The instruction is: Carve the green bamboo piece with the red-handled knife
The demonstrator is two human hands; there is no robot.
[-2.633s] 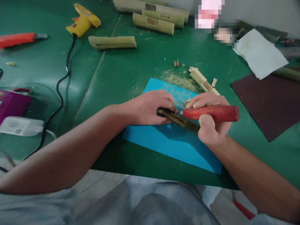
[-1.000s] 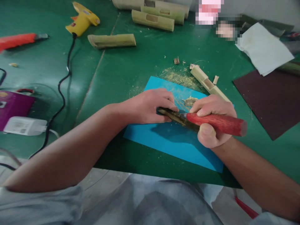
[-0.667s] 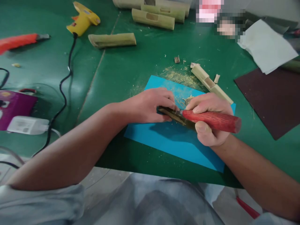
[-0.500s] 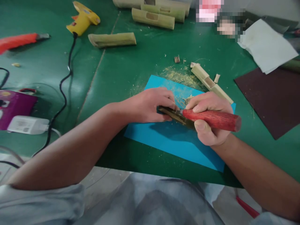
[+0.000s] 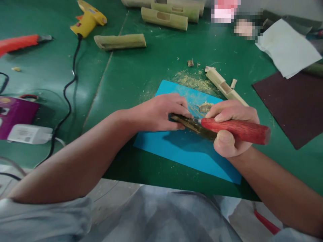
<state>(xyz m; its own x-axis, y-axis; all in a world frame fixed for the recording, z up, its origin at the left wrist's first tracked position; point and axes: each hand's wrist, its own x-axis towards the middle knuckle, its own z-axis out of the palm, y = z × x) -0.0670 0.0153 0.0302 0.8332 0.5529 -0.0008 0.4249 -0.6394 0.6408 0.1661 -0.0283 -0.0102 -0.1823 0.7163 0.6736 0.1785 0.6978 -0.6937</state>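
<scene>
My left hand (image 5: 164, 112) is closed around one end of a dark piece of bamboo (image 5: 202, 129), which lies slantwise over a blue sheet (image 5: 171, 149). In my right hand (image 5: 238, 109) is a carving tool with a thick red wooden handle (image 5: 242, 130). Its short metal shank points left, toward my left fingers, and meets the upper face of the bamboo. The cutting tip is too small to make out. My right thumb is beside the near end of the bamboo. A pale shaving (image 5: 205, 107) lies on the sheet just beyond my hands.
Sawdust (image 5: 193, 82) and a notched bamboo strip (image 5: 223, 84) lie beyond the sheet. A yellow glue gun (image 5: 89, 20), a bamboo tube (image 5: 121, 42) and a purple box (image 5: 19, 116) are to the left. A dark brown sheet (image 5: 290, 107) and white paper (image 5: 287, 48) lie right.
My right hand and the red-handled tool have shifted a little to the right, drawing back along the bamboo. More of the metal shank and the shaving show. My left hand stays in place.
</scene>
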